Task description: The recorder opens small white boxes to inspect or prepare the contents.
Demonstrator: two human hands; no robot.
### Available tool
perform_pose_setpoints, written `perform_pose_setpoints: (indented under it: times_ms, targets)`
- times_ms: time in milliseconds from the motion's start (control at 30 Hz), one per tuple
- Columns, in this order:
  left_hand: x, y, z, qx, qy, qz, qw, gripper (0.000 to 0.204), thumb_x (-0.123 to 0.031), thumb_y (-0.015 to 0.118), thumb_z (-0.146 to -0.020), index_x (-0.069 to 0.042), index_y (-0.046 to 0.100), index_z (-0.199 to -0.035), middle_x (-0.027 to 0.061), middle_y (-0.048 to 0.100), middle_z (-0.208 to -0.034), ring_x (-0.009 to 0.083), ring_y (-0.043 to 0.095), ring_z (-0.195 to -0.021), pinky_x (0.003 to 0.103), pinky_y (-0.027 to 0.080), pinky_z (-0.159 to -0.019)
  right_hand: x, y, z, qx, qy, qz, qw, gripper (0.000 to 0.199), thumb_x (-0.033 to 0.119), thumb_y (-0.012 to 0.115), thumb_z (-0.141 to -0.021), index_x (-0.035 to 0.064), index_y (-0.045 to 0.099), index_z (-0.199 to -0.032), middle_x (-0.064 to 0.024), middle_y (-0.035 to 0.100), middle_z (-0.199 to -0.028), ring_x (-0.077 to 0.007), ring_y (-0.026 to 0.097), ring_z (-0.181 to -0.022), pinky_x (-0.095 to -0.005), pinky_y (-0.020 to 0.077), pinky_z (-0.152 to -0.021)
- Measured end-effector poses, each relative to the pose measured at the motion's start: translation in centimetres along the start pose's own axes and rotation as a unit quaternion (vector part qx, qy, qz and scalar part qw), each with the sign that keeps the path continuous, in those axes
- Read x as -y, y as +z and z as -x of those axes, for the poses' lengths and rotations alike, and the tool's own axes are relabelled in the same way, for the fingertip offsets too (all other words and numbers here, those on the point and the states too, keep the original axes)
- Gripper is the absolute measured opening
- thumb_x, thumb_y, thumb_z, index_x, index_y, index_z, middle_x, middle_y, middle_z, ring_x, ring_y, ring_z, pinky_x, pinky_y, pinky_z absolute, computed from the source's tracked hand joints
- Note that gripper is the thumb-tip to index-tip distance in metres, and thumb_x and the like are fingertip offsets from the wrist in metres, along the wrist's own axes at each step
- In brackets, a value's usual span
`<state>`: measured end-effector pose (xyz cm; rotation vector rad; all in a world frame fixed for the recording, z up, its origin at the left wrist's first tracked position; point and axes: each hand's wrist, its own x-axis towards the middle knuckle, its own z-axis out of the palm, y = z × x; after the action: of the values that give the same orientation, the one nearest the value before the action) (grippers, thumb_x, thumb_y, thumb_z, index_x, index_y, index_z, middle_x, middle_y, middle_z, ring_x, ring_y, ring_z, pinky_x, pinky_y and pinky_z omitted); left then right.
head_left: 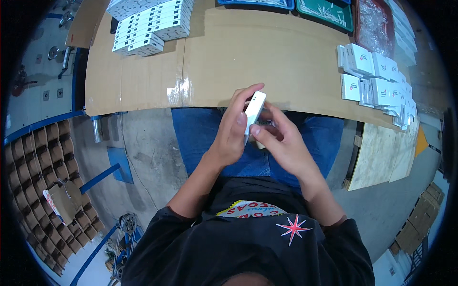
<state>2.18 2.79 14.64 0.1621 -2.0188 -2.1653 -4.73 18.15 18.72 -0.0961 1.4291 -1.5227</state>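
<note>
A slim white rectangular box-shaped item point(256, 108) stands tilted on edge above my lap, in front of the table's near edge. Small dark marks show on its upper end. My left hand point(232, 131) grips it along its left side, fingers stretched up behind it and the thumb bent against its face. From the other side my right hand point(287, 143) closes on it, with the thumb tip at its lower edge and the fingers curled behind. Those right fingertips are partly hidden, and a small pale yellowish patch below them is too unclear to name.
Cardboard covers the table point(229, 62). Patterned white boxes point(157, 28) are stacked at the far left, and smaller white boxes point(381, 86) at the right. Along the back stand a blue tray point(257, 5), a green tray point(327, 14) of small white parts and a dark red tray point(374, 26) of clear plastic.
</note>
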Motion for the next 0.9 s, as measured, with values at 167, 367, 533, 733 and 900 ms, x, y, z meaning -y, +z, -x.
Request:
perform_pose_setpoints:
  times_ms: [167,367,533,733,900]
  targets:
    - [0.8,1.8,0.7,-0.058,-0.121,0.13,0.982,0.109,-0.087,0.005,-0.091,-0.004,0.046,-0.149,0.0097,0.06,-0.121,0.0194,0.056,-0.11,0.032,0.045,-0.098,-0.8,0.1,-0.2,-0.177,-0.395,0.375,0.82,0.052,0.007,0.076,-0.087,-0.0006,0.058,-0.135,-0.0162,0.062,-0.123,-0.0309,0.063,-0.112,-0.0382,0.0502,-0.098]
    - [2.4,3.9,1.3,-0.077,-0.14,0.223,0.962,0.105,-0.083,0.007,-0.094,-0.003,0.048,-0.148,0.0094,0.06,-0.123,0.0181,0.057,-0.113,0.032,0.046,-0.1,-1.8,0.2,-2.0,-0.141,-0.487,0.373,0.778,0.011,0.006,0.075,-0.088,-0.0006,0.068,-0.092,-0.0122,0.065,-0.095,-0.0276,0.062,-0.089,-0.0358,0.0506,-0.078]
    - [0.4,5.9,1.8,-0.153,-0.251,0.356,0.887,0.093,-0.079,0.014,-0.099,-0.002,0.058,-0.128,0.006,0.059,-0.119,0.0142,0.056,-0.117,0.03,0.045,-0.101,-2.6,0.4,-3.6,-0.131,-0.496,0.378,0.771,0.014,0.007,0.076,-0.088,-0.0003,0.064,-0.085,-0.0114,0.062,-0.085,-0.0253,0.058,-0.076,-0.0344,0.0467,-0.066]
    - [0.5,5.1,1.0,-0.165,-0.312,0.31,0.883,0.086,-0.076,0.016,-0.101,-0.006,0.057,-0.127,0.0046,0.058,-0.12,0.013,0.056,-0.115,0.029,0.046,-0.1,-2.2,1.1,-4.1,-0.111,-0.441,0.307,0.836,0.02,0.007,0.078,-0.087,-0.0002,0.06,-0.08,-0.011,0.057,-0.079,-0.026,0.054,-0.071,-0.0351,0.0432,-0.061]
    - [-0.6,5.6,0.5,-0.227,-0.237,0.339,0.882,0.081,-0.074,0.017,-0.102,-0.007,0.058,-0.124,0.0031,0.058,-0.118,0.0122,0.056,-0.111,0.029,0.046,-0.098,-1.3,1.4,-4.7,-0.112,-0.456,0.336,0.817,0.022,0.008,0.078,-0.086,0.0002,0.059,-0.077,-0.0114,0.055,-0.076,-0.0273,0.052,-0.069,-0.0366,0.0425,-0.06]
